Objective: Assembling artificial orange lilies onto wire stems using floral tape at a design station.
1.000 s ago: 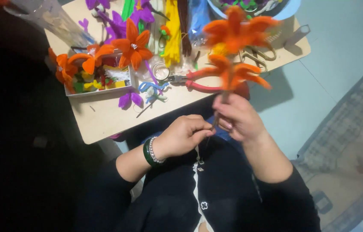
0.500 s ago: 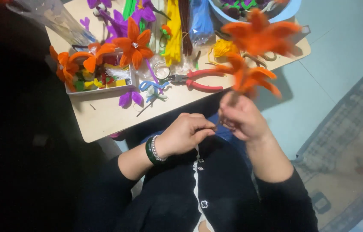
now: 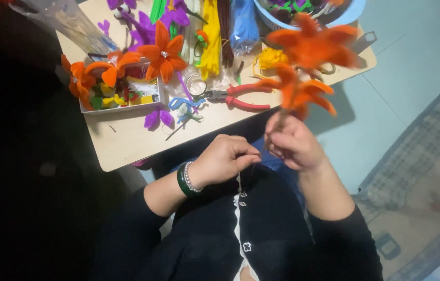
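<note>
- Orange flowers (image 3: pixel 305 67) made of fuzzy craft wire rise on one stem, held up over the near edge of the table (image 3: pixel 126 145), above the person's lap; the upper bloom is blurred.
- Right hand (image 3: pixel 294 143) grips the lower stem, its fingers curled tight around it just under the lower bloom.
- Left hand (image 3: pixel 224 160) sits just beside the right one, thumb and forefinger pinched together on something thin at the bottom of the stem; what exactly sits between them is too small to tell.
- On the left wrist sit a dark green bangle (image 3: pixel 182 180) and a pale beaded bracelet (image 3: pixel 191 177), side by side.
- Red-handled pliers (image 3: pixel 240 96) lie flat on the table, just behind the hands and left of the held flowers.
- A small purple flower (image 3: pixel 158 118) and a pale blue twist of wire (image 3: pixel 184 106) lie on the tabletop near the pliers.
- A shallow white tray (image 3: pixel 121 107) further left holds small bright scraps, with more finished orange flowers (image 3: pixel 161 52) resting on and behind it.
- Bundles of yellow wire stems (image 3: pixel 210 39) and a blue bundle (image 3: pixel 243 26) lie at the back, beside purple flowers (image 3: pixel 149 26).
- A light blue bowl (image 3: pixel 277 22) stands at the far right corner of the table.
- A checked mat (image 3: pixel 423 187) lies on the floor to the person's right.
</note>
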